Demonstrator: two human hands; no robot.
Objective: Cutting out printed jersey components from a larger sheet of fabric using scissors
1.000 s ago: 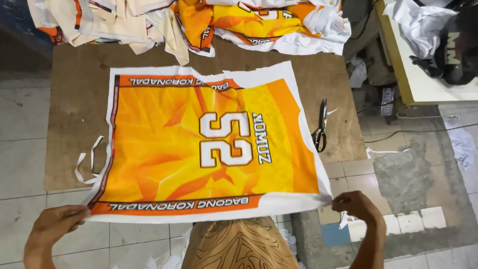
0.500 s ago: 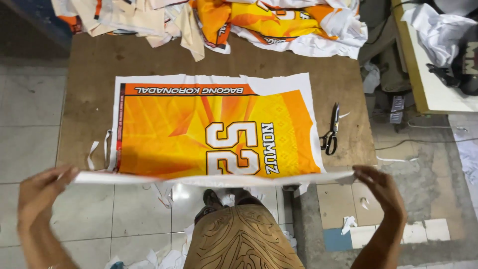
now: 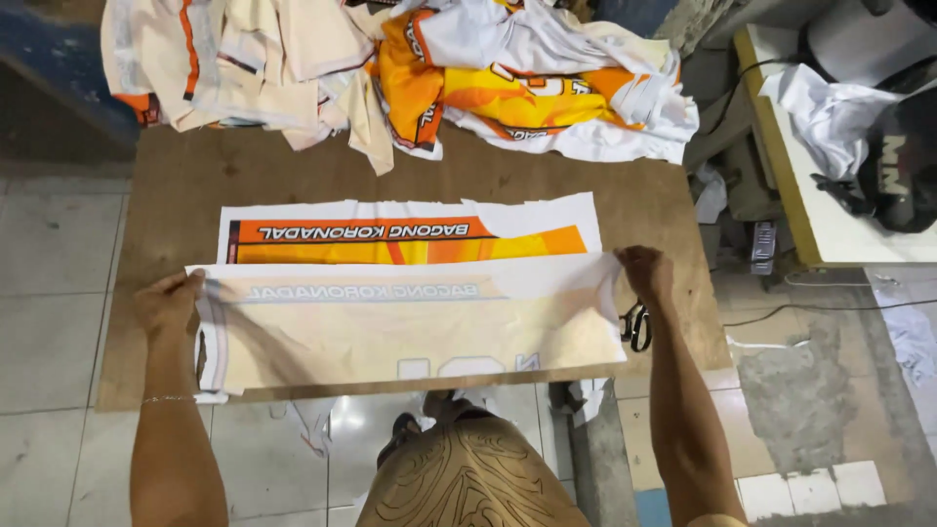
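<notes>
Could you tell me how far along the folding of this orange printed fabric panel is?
Done: the near half of the fabric panel is turned over, pale back up. In hand: the left hand and right hand pinch its folded corners. Left: a printed strip at the far edge is uncovered, and the heap of pieces lies unfolded.

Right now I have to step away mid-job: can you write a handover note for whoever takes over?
Left hand: pinching the left corner of the folded-over edge of the orange printed fabric panel.
Right hand: pinching the right corner of that same edge.
The panel lies flat on the wooden board, its near half turned over so the pale reverse faces up; an orange strip of the printed face shows beyond the fold.
Scissors lie on the board by the right wrist, partly hidden.
A heap of other fabric pieces sits at the far end.
Done: first fold nearly laid.
Left: setting the edge down and releasing it.
</notes>
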